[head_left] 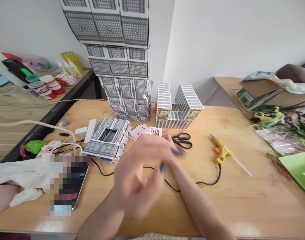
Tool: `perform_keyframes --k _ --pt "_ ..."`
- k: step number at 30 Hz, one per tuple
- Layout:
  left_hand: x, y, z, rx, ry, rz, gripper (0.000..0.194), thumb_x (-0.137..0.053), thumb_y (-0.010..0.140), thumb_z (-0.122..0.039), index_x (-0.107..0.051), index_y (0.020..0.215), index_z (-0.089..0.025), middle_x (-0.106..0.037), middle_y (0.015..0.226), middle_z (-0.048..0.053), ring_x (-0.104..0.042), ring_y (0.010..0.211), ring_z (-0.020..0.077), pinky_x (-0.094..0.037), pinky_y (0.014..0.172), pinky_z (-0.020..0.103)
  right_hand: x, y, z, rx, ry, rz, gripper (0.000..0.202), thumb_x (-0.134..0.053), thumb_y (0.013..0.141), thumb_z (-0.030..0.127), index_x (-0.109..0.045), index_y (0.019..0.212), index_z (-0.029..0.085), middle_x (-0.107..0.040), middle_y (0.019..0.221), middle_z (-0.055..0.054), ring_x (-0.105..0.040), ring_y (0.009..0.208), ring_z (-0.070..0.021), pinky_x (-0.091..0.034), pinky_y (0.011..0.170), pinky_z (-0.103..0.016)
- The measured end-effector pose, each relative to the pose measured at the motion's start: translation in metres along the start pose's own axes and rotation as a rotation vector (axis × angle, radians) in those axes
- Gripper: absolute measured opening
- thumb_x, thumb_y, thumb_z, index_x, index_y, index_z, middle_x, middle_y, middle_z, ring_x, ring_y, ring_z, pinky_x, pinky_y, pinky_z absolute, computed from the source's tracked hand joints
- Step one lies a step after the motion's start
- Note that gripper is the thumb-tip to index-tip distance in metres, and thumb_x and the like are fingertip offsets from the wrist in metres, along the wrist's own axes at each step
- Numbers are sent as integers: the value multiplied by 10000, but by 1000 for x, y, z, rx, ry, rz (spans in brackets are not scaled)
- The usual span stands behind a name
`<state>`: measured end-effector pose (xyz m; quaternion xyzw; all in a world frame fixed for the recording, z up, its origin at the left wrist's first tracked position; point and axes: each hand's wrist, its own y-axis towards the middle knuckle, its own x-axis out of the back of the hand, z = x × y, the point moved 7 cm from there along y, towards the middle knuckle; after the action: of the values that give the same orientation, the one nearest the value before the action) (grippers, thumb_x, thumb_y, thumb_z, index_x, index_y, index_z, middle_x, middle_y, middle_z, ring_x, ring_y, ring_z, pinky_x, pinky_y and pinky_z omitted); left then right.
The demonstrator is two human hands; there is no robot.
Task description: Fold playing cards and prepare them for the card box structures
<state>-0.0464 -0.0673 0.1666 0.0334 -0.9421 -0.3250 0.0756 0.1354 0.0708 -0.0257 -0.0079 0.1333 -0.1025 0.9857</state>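
Observation:
My left hand (142,170) is raised over the middle of the table, blurred by motion. Its thumb and fingers curve apart, with nothing visible between them. Behind it, most of my right hand (167,136) is hidden; a few fingertips show beside a queen of diamonds playing card (156,131). Whether they grip that card I cannot tell. More face-up playing cards (139,131) lie fanned to its left. Black-handled scissors (184,140) rest just right of my right fingertips. On the left sits a flat frame (104,153) built from patterned card boxes, with an opening in its centre.
A tall stack of card boxes (117,60) rises at the back, beside a U-shaped block of boxes (177,110). A yellow glue gun (222,151) with its cord lies right. A tablet (77,180) is at left; a cardboard box (275,90) stands at far right.

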Motion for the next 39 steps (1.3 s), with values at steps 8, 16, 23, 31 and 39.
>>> perform_keyframes --k 8,16,23,31,39 --pt "-46 32 209 633 88 -38 378 -622 730 -219 -577 1097 -139 -650 967 116 -629 848 215 -531 733 353 -4 1 4 -25 46 13 329 -674 657 361 -513 898 205 -695 852 -49 -662 764 -209 -520 725 -357" --pt "-58 19 236 662 -74 61 255 -616 719 -329 -664 880 -137 -686 792 61 -642 639 178 -548 549 288 -6 -1 6 -41 14 24 279 -673 650 385 -537 809 200 -705 822 -52 -666 754 -219 -520 754 -378" --pt "-60 15 235 675 -62 111 204 -660 672 -351 -654 697 -149 -651 620 10 -601 545 154 -513 511 257 -7 -2 6 -55 -10 74 313 -698 630 363 -544 856 210 -707 836 -42 -666 776 -226 -523 756 -388" --pt "-57 20 227 654 18 109 203 -642 685 -338 -633 593 -157 -595 530 -20 -536 505 117 -426 475 195 -7 1 6 -79 -16 140 281 -669 672 409 -583 832 195 -707 782 -40 -664 770 -228 -525 726 -370" --pt "-55 20 231 626 -16 74 214 -643 678 -327 -673 784 -143 -661 696 21 -592 636 149 -462 584 230 -9 0 4 -102 1 162 325 -693 649 413 -581 859 192 -707 796 -34 -668 738 -227 -529 723 -378"
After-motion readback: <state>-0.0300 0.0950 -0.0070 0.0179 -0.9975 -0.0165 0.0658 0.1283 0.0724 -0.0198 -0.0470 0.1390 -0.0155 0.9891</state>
